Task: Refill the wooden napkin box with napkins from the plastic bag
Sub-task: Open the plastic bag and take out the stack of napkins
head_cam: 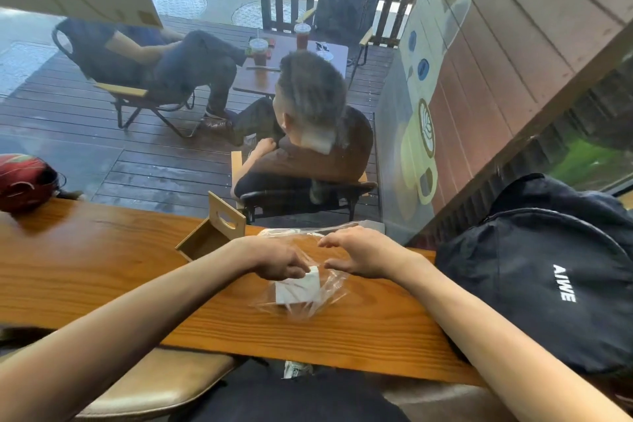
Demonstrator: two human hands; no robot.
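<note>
1. Nearest us, the plastic bag (301, 298) lies crumpled on the table (102, 277), with the napkins (297, 288) a white stack inside it
2. Our left hand (279, 260) is closed, pinching the upper corner of the napkins at the bag's mouth
3. Our right hand (359, 252) sits just beside, fingers spread and loosely curled over the plastic; we cannot tell whether it pins any film
4. Farther off, the wooden napkin box (214, 233) stands open and looks empty, up and to the left of the stack, on the left hand's side, so we judge that hand carries the napkins there
</note>
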